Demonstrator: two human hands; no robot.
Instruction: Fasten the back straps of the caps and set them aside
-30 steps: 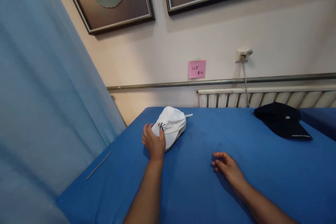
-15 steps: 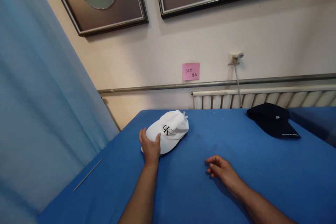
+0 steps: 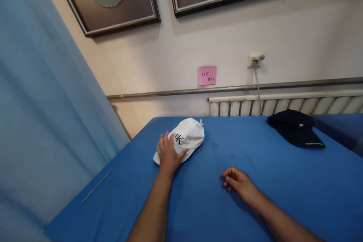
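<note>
A white cap (image 3: 188, 136) with a black logo lies on the blue cloth-covered table (image 3: 198, 204), brim toward me. My left hand (image 3: 169, 154) lies flat on the brim with fingers spread, pressing it down. My right hand (image 3: 238, 183) rests on the cloth to the right, fingers loosely curled, holding nothing. A black cap (image 3: 296, 133) lies at the far right of the table.
A pale blue curtain (image 3: 42, 121) hangs along the left. A thin stick (image 3: 96, 186) lies near the table's left edge. Behind the table are a radiator (image 3: 283, 106), a rail, a pink sticky note (image 3: 207, 75), a wall socket with cable (image 3: 255, 61) and two framed pictures.
My left hand has turned the white cap so its brim faces me and laid it down; the hand went from gripping the brim to lying flat on it. My right hand barely moved.
</note>
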